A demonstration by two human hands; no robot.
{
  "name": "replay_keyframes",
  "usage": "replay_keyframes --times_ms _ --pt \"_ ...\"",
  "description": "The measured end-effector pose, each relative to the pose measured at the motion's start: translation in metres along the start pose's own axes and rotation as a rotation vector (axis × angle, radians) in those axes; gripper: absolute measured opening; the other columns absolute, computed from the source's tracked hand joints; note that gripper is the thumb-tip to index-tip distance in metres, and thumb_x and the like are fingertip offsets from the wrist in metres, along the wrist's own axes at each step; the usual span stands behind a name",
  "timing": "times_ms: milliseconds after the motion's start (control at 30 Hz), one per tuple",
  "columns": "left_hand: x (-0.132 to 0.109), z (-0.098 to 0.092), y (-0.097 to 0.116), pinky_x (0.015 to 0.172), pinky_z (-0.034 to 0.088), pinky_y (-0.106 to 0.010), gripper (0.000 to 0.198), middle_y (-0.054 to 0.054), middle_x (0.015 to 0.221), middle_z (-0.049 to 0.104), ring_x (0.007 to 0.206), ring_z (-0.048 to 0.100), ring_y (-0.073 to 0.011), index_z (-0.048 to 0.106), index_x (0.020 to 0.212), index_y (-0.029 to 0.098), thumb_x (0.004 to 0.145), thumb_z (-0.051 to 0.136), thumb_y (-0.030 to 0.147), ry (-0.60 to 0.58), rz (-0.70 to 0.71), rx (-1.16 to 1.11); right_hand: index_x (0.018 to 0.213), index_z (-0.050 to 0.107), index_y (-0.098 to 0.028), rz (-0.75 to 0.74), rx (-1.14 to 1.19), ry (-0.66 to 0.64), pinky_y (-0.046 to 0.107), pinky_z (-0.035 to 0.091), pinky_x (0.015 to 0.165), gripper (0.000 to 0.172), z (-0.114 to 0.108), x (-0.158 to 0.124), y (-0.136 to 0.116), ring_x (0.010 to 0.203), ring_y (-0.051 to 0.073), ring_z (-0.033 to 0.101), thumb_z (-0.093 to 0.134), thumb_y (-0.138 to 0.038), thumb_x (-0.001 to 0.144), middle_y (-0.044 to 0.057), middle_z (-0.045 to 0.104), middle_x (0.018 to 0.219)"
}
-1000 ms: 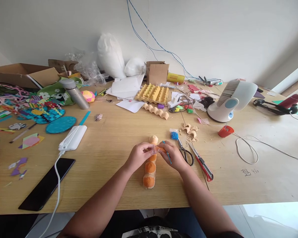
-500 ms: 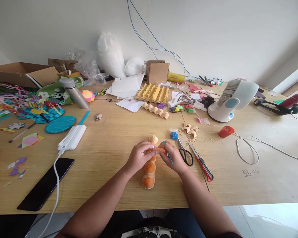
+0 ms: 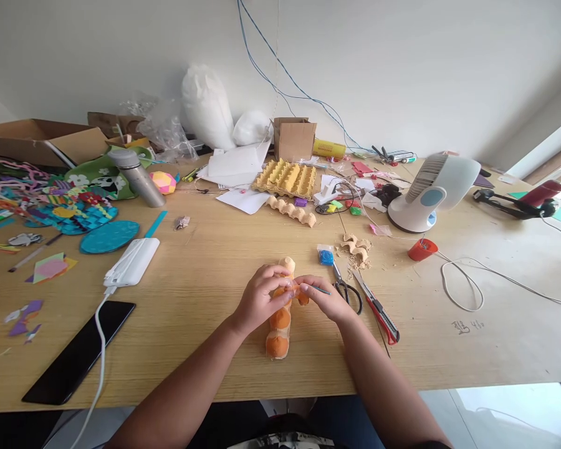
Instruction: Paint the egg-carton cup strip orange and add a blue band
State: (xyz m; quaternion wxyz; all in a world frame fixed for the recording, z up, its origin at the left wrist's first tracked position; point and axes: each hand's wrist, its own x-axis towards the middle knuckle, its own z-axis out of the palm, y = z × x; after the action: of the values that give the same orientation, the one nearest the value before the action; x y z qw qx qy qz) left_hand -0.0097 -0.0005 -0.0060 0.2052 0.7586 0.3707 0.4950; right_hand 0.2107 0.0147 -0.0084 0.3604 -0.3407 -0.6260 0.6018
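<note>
An orange-painted strip of egg-carton cups [image 3: 279,329] lies on the wooden table [image 3: 206,262], running away from me. My left hand [image 3: 260,298] is closed over its middle cups. My right hand [image 3: 325,298] pinches a thin blue-tipped stick [image 3: 321,290] and a small orange piece [image 3: 302,295] against the strip, fingers curled. The two hands meet over the strip.
Scissors [image 3: 345,288] and a red utility knife [image 3: 378,307] lie right of my right hand. A small blue bag [image 3: 326,255], carton scraps [image 3: 358,246], a red cap [image 3: 419,250], a white fan [image 3: 430,193], a power bank [image 3: 131,262] and a phone [image 3: 77,353] sit around.
My hands have drawn closer together over the strip. The blue stick has swung from pointing down to lying nearly level. The view has shifted slightly.
</note>
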Motion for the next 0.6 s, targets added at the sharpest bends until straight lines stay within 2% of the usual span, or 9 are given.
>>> replay_keyframes --times_ms 133,233,433,600 --pt "0.001 0.002 -0.001 0.102 0.059 -0.044 0.012 -0.010 0.122 0.077 0.116 0.071 -0.0266 0.083 0.106 0.028 0.098 0.076 0.034 0.016 0.005 0.072 0.102 0.080 -0.016 0.051 0.120 0.047 0.030 0.049 0.071 0.053 0.000 0.002 0.004 0.070 0.015 0.057 0.079 -0.067 0.089 0.003 0.068 0.078" --pt "0.002 0.004 -0.003 0.105 0.058 -0.047 0.012 -0.010 0.126 0.077 0.121 0.070 -0.0277 0.083 0.107 0.030 0.098 0.076 0.033 0.009 0.027 0.101 0.103 0.080 -0.016 0.086 0.154 0.040 0.030 0.049 0.072 0.049 0.000 0.002 0.006 0.072 0.015 0.057 0.083 -0.062 0.087 0.003 0.070 0.082" --pt "0.000 0.003 -0.002 0.110 0.055 -0.051 0.011 -0.008 0.132 0.075 0.129 0.065 -0.0287 0.082 0.105 0.030 0.094 0.080 0.026 -0.029 0.124 0.066 0.088 0.077 -0.016 0.149 0.122 -0.130 0.030 0.049 0.071 0.048 -0.002 0.000 0.001 0.072 0.016 0.059 0.079 -0.063 0.090 0.003 0.069 0.077" --pt "0.001 -0.001 0.003 0.112 0.054 -0.054 0.011 -0.009 0.129 0.077 0.131 0.063 -0.0307 0.080 0.098 0.028 0.091 0.078 0.020 -0.059 0.105 0.044 0.084 0.075 -0.015 0.116 0.076 -0.163 0.029 0.048 0.072 0.051 -0.002 -0.002 -0.006 0.071 0.015 0.058 0.078 -0.066 0.091 0.001 0.066 0.072"
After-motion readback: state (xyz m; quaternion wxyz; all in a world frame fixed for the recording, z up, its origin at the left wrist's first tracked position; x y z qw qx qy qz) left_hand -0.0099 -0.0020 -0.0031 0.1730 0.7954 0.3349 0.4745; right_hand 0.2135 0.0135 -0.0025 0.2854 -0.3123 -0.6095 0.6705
